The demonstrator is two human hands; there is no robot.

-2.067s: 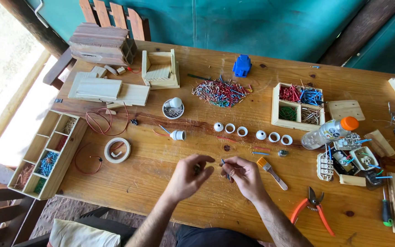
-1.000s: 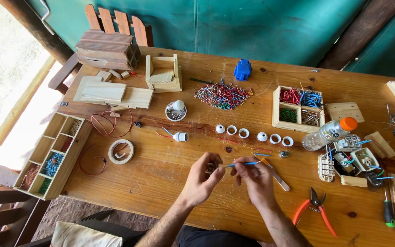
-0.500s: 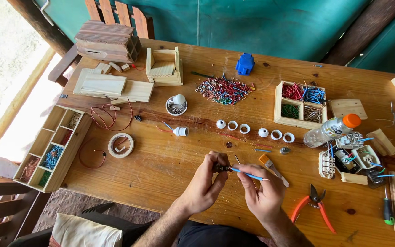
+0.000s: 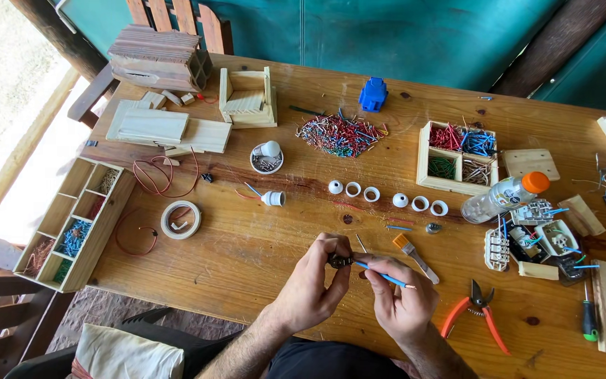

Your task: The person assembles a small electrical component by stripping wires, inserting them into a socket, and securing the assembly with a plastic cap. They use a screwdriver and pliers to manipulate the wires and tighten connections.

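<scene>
My left hand [image 4: 313, 284] pinches a small dark electrical part [image 4: 339, 261] just above the wooden table [image 4: 247, 238] near its front edge. My right hand [image 4: 402, 298] holds a short blue wire [image 4: 386, 277], and the wire's left end meets the dark part. The two hands are close together, fingertips almost touching. A small orange-handled tool [image 4: 415, 257] lies on the table just beyond my right hand.
Orange-handled pliers [image 4: 475, 309] lie right of my right hand. White rings and caps [image 4: 387, 196] form a row mid-table. Behind them sit a pile of coloured wire pieces [image 4: 338, 133], a divided wooden box [image 4: 457, 158], a plastic bottle [image 4: 503, 196], sockets [image 4: 534, 235], and a tape roll [image 4: 180, 219].
Both hands have come nearer to me and closer together. The blue wire, earlier held level between them, now slants down to the right with its end at the dark part.
</scene>
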